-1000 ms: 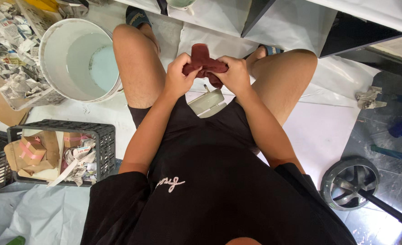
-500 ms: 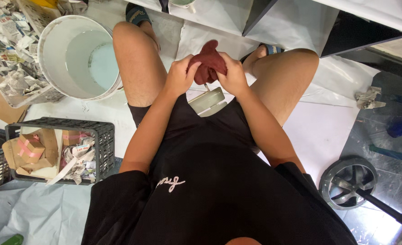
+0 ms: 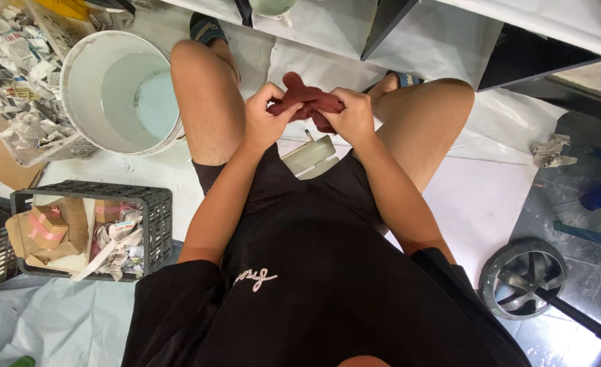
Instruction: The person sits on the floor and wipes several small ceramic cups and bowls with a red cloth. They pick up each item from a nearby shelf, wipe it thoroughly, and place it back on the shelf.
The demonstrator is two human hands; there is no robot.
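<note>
I sit with knees apart and hold a dark red piece of cloth [image 3: 307, 100] between both hands above my lap. My left hand [image 3: 264, 119] grips its left end, fingers curled around it. My right hand [image 3: 351, 115] pinches the right end, so the cloth is bunched and stretched between them. A pale, flat white object [image 3: 308, 155] lies on the floor just below the hands, partly hidden by them and by my black shirt.
A white bucket [image 3: 76, 61] holding pale liquid stands at my left knee. A clear bin of shredded paper [image 3: 15, 81] is further left. A black crate [image 3: 158, 217] with small wrapped boxes sits at lower left. A metal wheel-like fan [image 3: 521, 278] lies at lower right.
The cloth was spread in a cross shape, then bunched up high; now it is pulled into a tight horizontal bundle between the hands, which have come lower and closer together.
</note>
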